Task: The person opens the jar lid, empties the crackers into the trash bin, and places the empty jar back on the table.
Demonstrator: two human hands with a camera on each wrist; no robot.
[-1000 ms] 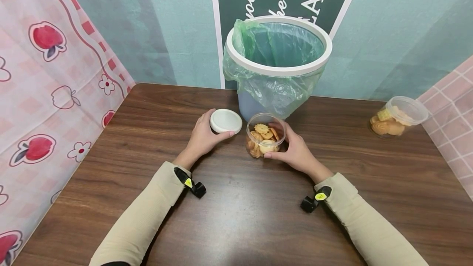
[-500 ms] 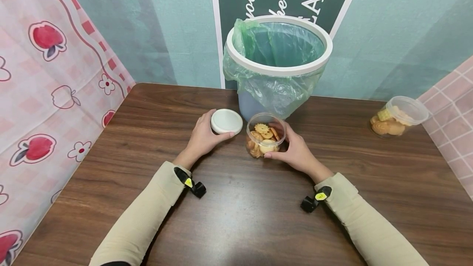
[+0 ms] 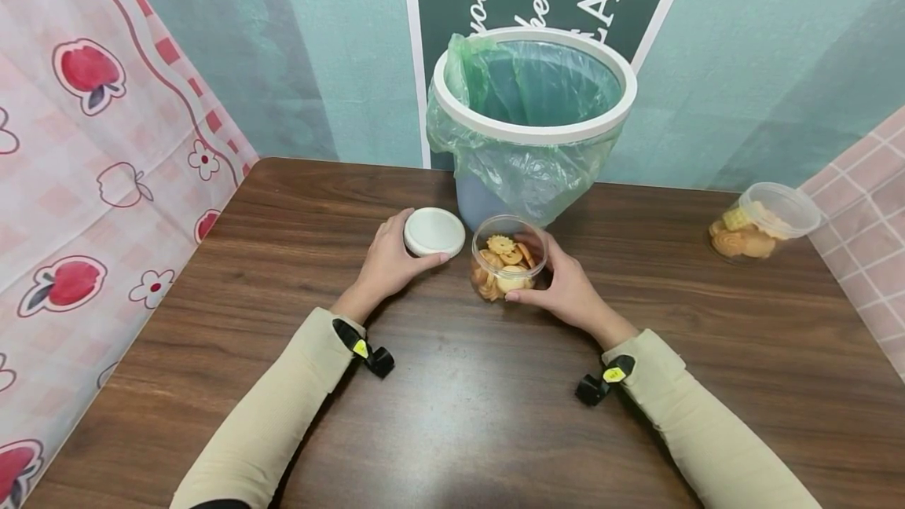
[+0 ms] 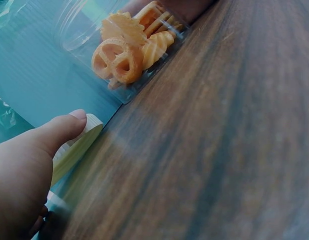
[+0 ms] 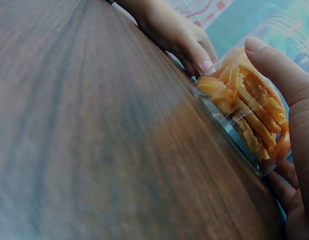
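Observation:
My left hand (image 3: 389, 261) grips a round white lid (image 3: 434, 231) by its edge, thumb at the near rim and fingers round the far side. In the left wrist view the lid (image 4: 77, 150) is tilted, with its edge low by the tabletop. A clear plastic jar (image 3: 495, 289) of cookies, uncovered at the top, stands just right of the lid. My right hand (image 3: 569, 289) holds it from the right side, the thumb in front and the other fingers behind. Pretzel-shaped and ridged cookies (image 4: 119, 60) show through its wall.
A bin (image 3: 488, 203) with a white rim and green liner bag stands right behind the lid and jar, against the wall. Another clear cookie jar (image 3: 749, 238) stands at the far right of the brown wooden table (image 3: 452, 430). A pink apple-print cloth (image 3: 92, 179) hangs along the left.
The white lid has shifted very slightly to the right in my left hand. My right hand and the jar stay where they were.

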